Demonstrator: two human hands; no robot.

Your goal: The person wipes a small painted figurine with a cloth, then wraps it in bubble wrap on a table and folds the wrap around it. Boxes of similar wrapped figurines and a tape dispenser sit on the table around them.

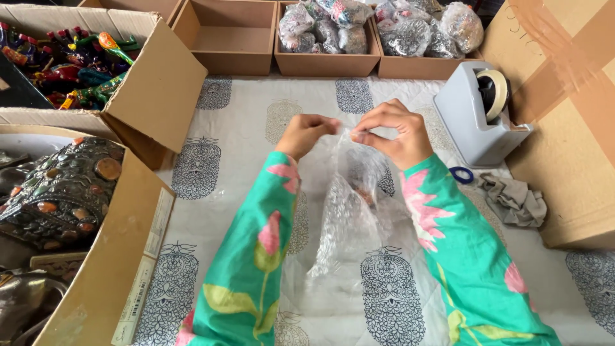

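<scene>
I am holding a clear bubble-wrap bundle (349,211) upright above the bench (243,128), which is covered by a white cloth printed with dark leaf motifs. A small dark object is showing faintly inside the wrap; its kind cannot be determined.

My left hand (306,133) is closing its fingertips on the left side of the top edge of the wrap. My right hand (392,131) is pinching the right side of the same edge between thumb and forefinger, its other fingers curled. Both hands are gripping the wrap, almost meeting, raised above the middle of the bench. Both forearms, in green sleeves with pink flowers, are converging toward the bundle from below.

Judged step: the mouth of the wrap is being gathered closed around the object. The following move appears to call for a steady pinch on the gathered edge while the opening is secured; releasing one hand would require the other to hold the whole edge.

The grey tape dispenser (477,115) is standing near my right hand, by a large cardboard box (564,128). A crumpled grey cloth (512,200) is lying just in front of it. Small cardboard trays of wrapped bundles (378,29) are lined up at the far edge.
</scene>
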